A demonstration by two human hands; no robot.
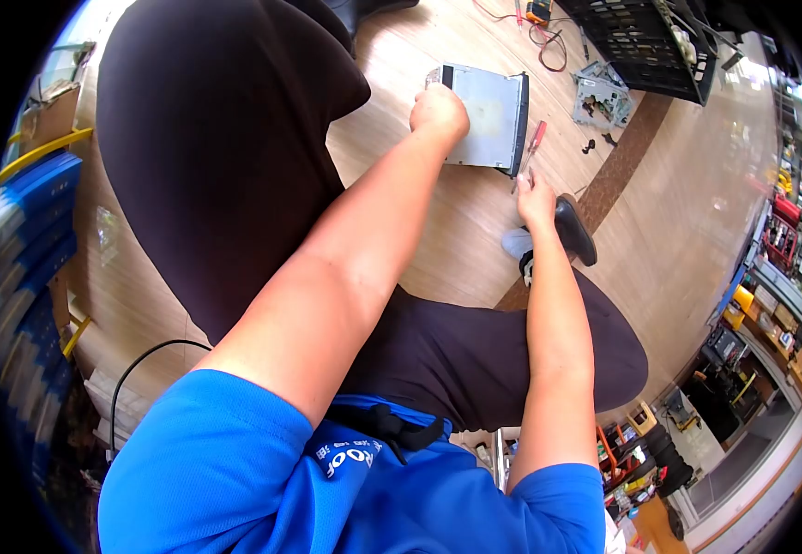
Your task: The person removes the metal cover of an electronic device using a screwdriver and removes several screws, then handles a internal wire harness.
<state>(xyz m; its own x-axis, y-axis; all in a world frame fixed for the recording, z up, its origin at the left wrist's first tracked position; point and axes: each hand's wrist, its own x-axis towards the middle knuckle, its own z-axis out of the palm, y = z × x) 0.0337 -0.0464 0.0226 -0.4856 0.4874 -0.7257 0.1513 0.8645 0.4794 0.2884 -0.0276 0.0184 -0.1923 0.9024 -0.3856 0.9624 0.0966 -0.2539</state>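
Note:
A flat, silver metal-cased device [488,115] with a black front panel [522,125] rests on the floor ahead of me. My left hand [440,113] is closed over its left edge, where part of the casing is hidden. Close to the panel's lower corner is my right hand [536,198], fingers pinched at the thin metal shaft of a screwdriver [536,137]. The red handle points away from me. What kind of device the casing belongs to cannot be made out.
A black plastic crate [645,42] stands at the upper right. Beside it lie a stripped metal plate [602,100] and small black parts [589,146]. A yellow-black meter [539,11] with leads sits farther off. My shoe [574,229] is near my right hand; blue stacked items [36,240] line the left.

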